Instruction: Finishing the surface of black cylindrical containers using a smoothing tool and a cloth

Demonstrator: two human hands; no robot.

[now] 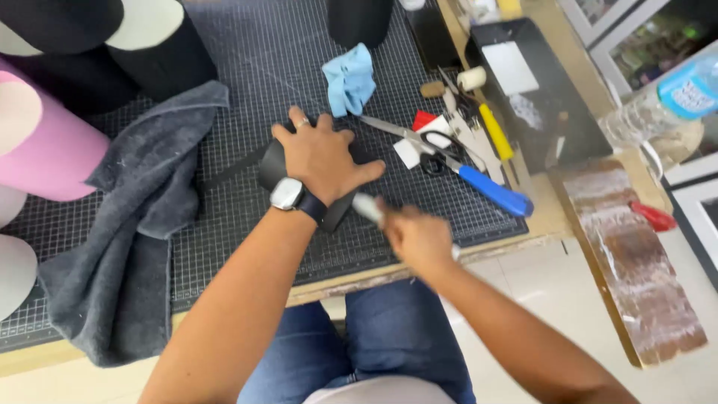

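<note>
My left hand (321, 157), with a ring and a wristwatch, lies flat and spread on a black leather piece (271, 166) on the black gridded cutting mat (247, 82), pressing it down. A thin black strap runs left from the piece. My right hand (415, 238) is blurred near the mat's front edge and grips a white pen-like tool (366, 208) whose tip points at the leather piece's right edge.
A dark grey towel (134, 247) lies on the left. A light blue cloth (349, 78), scissors (426, 142), a blue-handled tool (495, 193), a yellow-handled tool (496, 132) and a black tray (538, 90) lie to the right. Pink and black rolls (45, 142) stand far left. A plastic bottle (662, 101) is at the right edge.
</note>
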